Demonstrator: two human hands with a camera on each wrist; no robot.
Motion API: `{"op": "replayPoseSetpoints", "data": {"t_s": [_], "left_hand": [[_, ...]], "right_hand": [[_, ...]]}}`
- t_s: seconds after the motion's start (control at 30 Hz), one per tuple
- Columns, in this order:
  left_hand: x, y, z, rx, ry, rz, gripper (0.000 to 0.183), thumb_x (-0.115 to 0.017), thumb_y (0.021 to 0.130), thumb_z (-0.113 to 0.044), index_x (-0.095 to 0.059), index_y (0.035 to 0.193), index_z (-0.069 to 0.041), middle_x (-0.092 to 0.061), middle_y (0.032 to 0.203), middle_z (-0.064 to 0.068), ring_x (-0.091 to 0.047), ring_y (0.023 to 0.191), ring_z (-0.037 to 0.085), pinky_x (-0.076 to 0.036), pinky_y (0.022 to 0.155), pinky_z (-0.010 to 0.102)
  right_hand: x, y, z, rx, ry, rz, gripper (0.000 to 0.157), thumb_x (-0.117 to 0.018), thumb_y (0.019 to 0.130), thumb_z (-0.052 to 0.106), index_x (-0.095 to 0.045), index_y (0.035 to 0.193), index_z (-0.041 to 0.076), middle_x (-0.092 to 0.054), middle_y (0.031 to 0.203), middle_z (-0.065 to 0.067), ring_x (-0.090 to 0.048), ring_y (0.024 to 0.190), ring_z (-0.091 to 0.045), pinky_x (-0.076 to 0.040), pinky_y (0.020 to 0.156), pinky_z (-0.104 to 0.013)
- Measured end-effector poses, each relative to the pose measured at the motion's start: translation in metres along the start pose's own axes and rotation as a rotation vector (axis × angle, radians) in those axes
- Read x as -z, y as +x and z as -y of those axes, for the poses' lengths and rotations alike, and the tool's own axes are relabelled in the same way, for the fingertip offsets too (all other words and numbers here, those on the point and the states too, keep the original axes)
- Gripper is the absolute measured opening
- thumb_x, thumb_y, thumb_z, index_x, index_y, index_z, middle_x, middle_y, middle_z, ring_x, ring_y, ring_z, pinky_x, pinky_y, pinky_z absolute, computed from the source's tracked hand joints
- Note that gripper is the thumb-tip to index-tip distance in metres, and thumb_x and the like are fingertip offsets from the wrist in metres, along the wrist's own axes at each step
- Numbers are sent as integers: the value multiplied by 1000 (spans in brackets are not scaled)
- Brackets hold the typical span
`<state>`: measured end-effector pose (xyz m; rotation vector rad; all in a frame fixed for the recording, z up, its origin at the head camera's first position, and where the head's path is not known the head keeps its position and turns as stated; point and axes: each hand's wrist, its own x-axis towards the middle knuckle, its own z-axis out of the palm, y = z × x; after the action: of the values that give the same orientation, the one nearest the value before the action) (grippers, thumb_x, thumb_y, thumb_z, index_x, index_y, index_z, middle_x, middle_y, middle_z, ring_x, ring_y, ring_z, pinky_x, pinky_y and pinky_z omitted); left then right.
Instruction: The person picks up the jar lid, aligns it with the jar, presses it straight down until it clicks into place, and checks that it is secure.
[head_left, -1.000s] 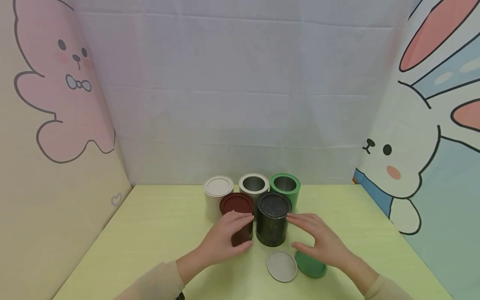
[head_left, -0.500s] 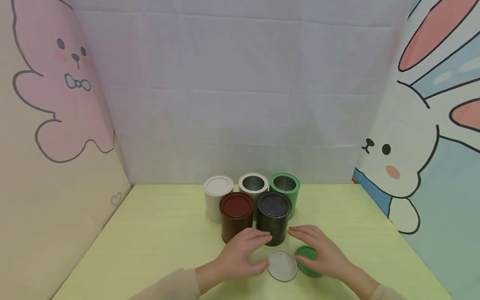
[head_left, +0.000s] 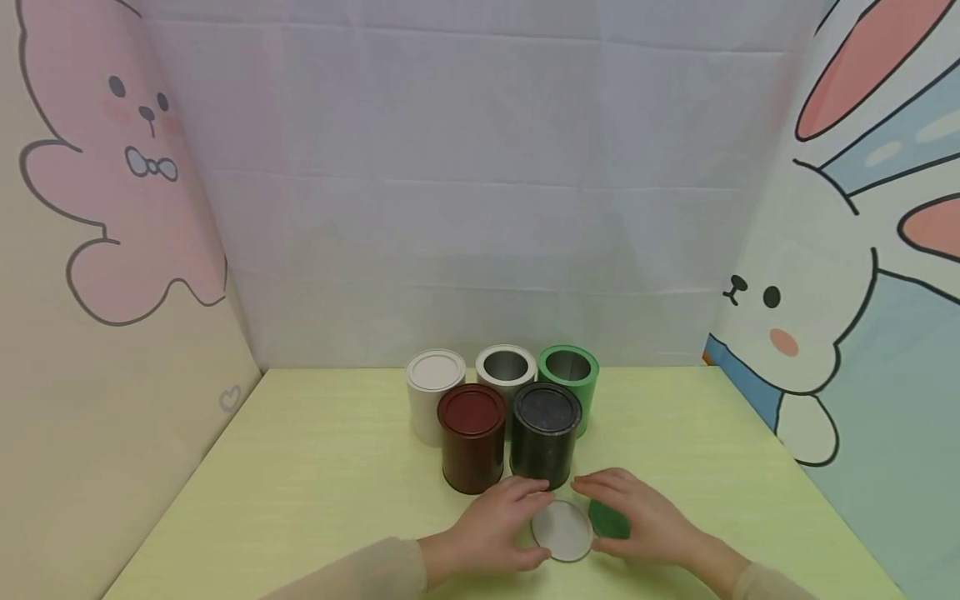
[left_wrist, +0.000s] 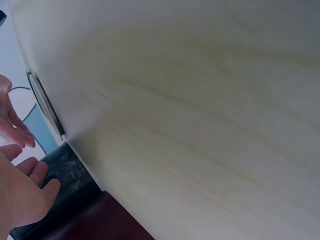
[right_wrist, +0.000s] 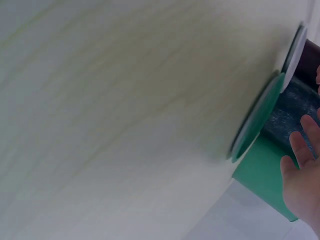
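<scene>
A round white lid (head_left: 562, 531) lies flat on the table between my two hands, with a green lid (head_left: 608, 518) beside it on the right. My left hand (head_left: 498, 528) hovers at the white lid's left side, its thumb spread from the fingers and nothing held. On the other side my right hand (head_left: 645, 518) partly covers the green lid in the head view, fingers relaxed and the thumb apart. Just beyond the fingertips stands a black can (head_left: 546, 437) with its lid on. Whether any fingertip touches the white lid, I cannot tell.
A dark red lidded can (head_left: 471, 442) stands left of the black one. Behind are a white lidded can (head_left: 431, 408), a white-rimmed open can (head_left: 507, 365) and a green open can (head_left: 588, 392). A pale curtain (head_left: 480, 208) hangs at the table's far edge.
Both hands have come down toward me from beside the dark red and black cans to either side of the white lid. The left hand has also moved right. Cans and lids stay put.
</scene>
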<state>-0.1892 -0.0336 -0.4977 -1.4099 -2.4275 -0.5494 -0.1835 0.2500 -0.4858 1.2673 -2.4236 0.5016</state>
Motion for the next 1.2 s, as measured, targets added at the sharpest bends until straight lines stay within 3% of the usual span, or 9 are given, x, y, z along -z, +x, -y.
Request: {"op": "replayPoseSetpoints", "data": {"t_s": [0.17,0.43,0.77,1.2], "left_hand": [[-6,1,2,19,42,43,65,-75,84,-47,-59,136,-13,-57,136,7,-52,125,18,-44,101,28],[-15,1,6,121,31,146,72,-75,80,-56,-58,139,-19,-55,137,3,-49,126,16,-44,101,29],[-19,2,7,143,62,161,65,-77,78,-54,-63,135,-26,-60,130,-4,-52,119,13,-46,94,26],[-17,4,6,118,98,153,53,-78,79,-52,-71,125,-26,-64,128,-6,-54,115,12,-45,93,21]], "right_hand": [[-5,-2,-6,19,-6,32,73,-88,73,41,-61,134,10,-60,132,-1,-55,116,-20,-52,88,-42],[-11,-8,-12,-8,-11,99,73,-81,79,50,-60,137,12,-59,135,0,-54,119,-19,-51,90,-42],[-19,-12,-14,35,-10,107,72,-75,82,54,-58,139,14,-59,136,-1,-53,119,-18,-51,90,-39],[-22,-7,-13,66,-9,73,61,-75,82,53,-66,129,15,-64,128,-2,-56,111,-18,-53,85,-39]]}}
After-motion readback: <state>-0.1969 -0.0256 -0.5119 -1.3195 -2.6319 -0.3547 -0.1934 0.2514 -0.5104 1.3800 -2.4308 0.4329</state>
